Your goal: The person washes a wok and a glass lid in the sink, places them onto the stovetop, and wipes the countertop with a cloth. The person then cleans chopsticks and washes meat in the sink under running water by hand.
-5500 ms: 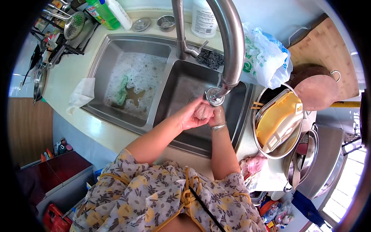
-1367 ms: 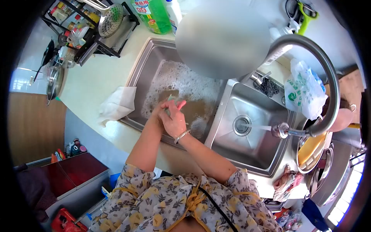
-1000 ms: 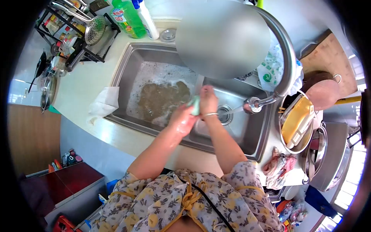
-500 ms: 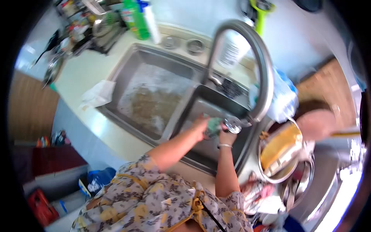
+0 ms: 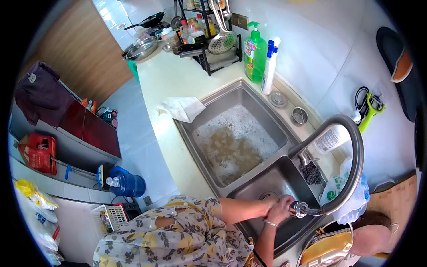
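Note:
Over the right basin (image 5: pixel 255 189) of the steel sink, my two hands are pressed together. My left hand (image 5: pixel 268 204) is closed, partly covered by my right hand (image 5: pixel 281 211), whose fingers are curled around it. Anything between them is hidden. A bracelet circles my right wrist. The faucet's spray head (image 5: pixel 299 209) hangs right beside my right hand, at the end of its curved neck. A drain (image 5: pixel 268 196) shows just past the hands. The left basin (image 5: pixel 262 109) holds cloudy brownish water with white foam.
A white cloth (image 5: pixel 184 108) lies over the sink's left edge. A green pump bottle (image 5: pixel 255 55) and a white spray bottle (image 5: pixel 269 69) stand behind the sink. A dark scouring pad (image 5: pixel 311 173) sits by the faucet. At right are a plastic bag (image 5: pixel 349 191) and a pot with yellow contents (image 5: pixel 327 249).
My view has swung left, bringing more counter and floor into sight. My hands have come together beside the spray head; the green cloth-like thing seen in them earlier no longer shows.

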